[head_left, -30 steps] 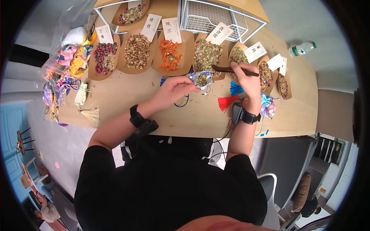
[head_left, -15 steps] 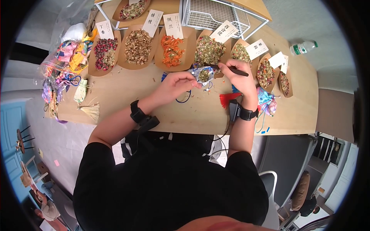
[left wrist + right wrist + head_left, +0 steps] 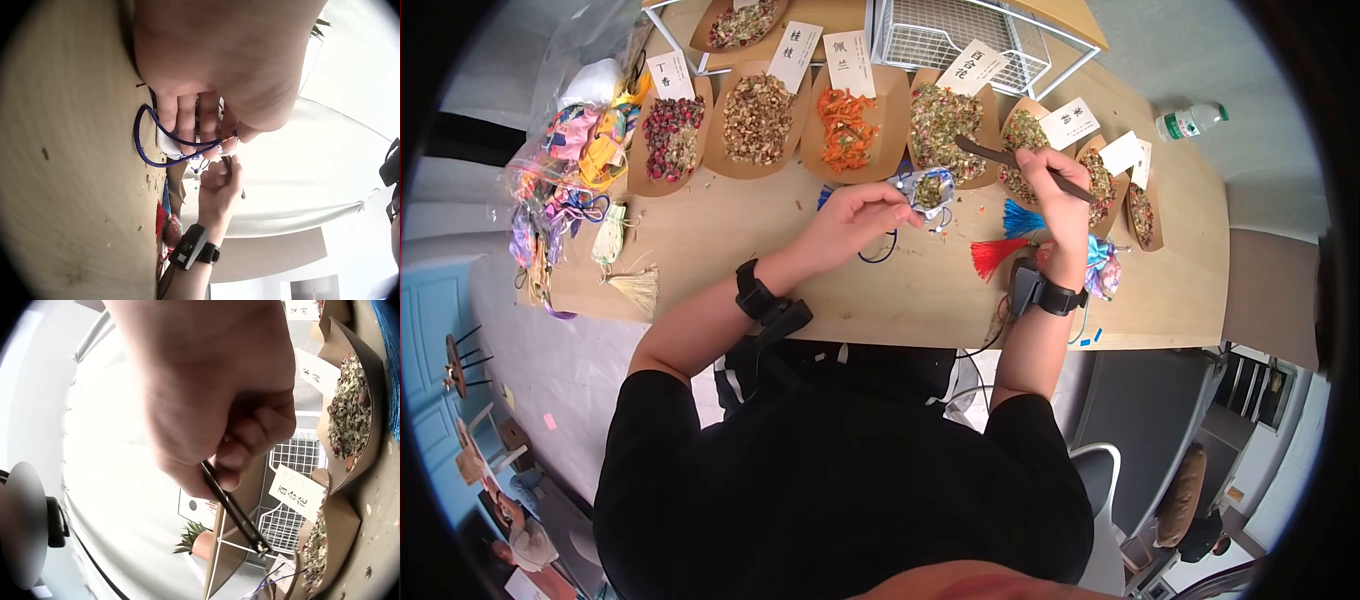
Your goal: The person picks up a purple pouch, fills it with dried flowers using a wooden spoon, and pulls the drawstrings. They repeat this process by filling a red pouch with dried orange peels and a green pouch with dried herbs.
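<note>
My left hand point(image 3: 860, 217) holds a small white-and-blue cloth pouch point(image 3: 912, 186) above the table, with greenish dried herbs showing in its open mouth. From the pouch hangs a dark blue cord point(image 3: 139, 140), looped below the fingers in the left wrist view. In my right hand point(image 3: 1055, 190) is a slim dark scoop point(image 3: 1000, 156), pinched between thumb and fingers. Its far end overlaps the front of a brown paper tray point(image 3: 989, 115) of mixed dried herbs in the head view. Some pale bits cling to the scoop's tip point(image 3: 262, 549).
Labelled paper trays of petals, chips and orange flowers point(image 3: 846, 125) line the back. Left lie colourful pouches point(image 3: 575, 140) and a cream tassel point(image 3: 637, 287). Red point(image 3: 995, 257) and blue tassels point(image 3: 1022, 218) lie near my right wrist. A bottle point(image 3: 1193, 122) and wire basket point(image 3: 965, 45) stand behind.
My right hand brought the scoop from the herb tray to the pouch's mouth, then drew back right to the tray. The left hand keeps the pouch nearly still.
</note>
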A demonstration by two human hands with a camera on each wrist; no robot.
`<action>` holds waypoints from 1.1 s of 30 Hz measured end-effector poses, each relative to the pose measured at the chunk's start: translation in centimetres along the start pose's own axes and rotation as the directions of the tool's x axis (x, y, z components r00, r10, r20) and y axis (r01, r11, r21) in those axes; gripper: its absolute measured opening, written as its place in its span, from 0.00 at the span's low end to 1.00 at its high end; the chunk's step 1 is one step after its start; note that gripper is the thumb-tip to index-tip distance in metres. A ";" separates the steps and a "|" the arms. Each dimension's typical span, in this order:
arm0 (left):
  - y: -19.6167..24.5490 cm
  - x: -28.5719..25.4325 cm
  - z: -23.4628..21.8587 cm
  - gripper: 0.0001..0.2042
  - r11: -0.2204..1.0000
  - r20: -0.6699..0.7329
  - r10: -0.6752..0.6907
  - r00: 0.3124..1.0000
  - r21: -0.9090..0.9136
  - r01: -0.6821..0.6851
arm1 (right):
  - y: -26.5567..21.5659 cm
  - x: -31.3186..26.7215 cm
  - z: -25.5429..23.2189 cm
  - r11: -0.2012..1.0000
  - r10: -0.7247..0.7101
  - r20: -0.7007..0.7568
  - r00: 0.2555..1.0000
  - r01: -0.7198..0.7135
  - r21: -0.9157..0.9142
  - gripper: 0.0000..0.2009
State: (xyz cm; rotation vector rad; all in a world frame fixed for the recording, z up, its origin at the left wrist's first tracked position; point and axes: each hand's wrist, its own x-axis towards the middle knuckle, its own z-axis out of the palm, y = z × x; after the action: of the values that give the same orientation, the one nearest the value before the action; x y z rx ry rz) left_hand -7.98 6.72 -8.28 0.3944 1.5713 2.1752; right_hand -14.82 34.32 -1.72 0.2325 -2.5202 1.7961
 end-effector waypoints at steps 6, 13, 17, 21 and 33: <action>0.2 -0.1 -0.1 0.10 1.000 -0.006 -0.020 1.000 -0.021 0.020 | -0.3 -0.8 0.5 0.997 -0.062 0.265 0.962 0.048 0.059 0.13; 0.2 -0.4 -0.1 0.08 0.999 0.003 -0.015 1.000 -0.030 0.015 | -1.0 -1.1 2.6 0.978 -0.171 0.344 0.923 0.202 -0.056 0.15; 0.3 -0.4 -0.1 0.07 1.000 0.000 -0.016 1.000 -0.020 0.016 | -1.7 -1.3 2.3 0.980 -0.173 0.317 0.932 0.196 -0.042 0.17; 0.7 -0.5 -0.1 0.07 0.999 -0.028 -0.028 0.999 -0.028 0.028 | -1.4 -1.4 0.9 0.962 -0.269 0.226 0.936 0.270 0.025 0.18; 0.9 -0.6 -0.4 0.06 0.999 0.003 -0.001 1.000 -0.032 0.001 | -1.6 -1.4 1.1 0.960 -0.274 0.268 0.924 0.277 0.025 0.18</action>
State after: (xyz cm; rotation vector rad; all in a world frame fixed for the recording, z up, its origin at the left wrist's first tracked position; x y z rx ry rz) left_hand -7.84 5.88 -7.50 0.3871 1.5330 2.1947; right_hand -13.10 32.94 -0.73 0.8411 -2.5046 1.7359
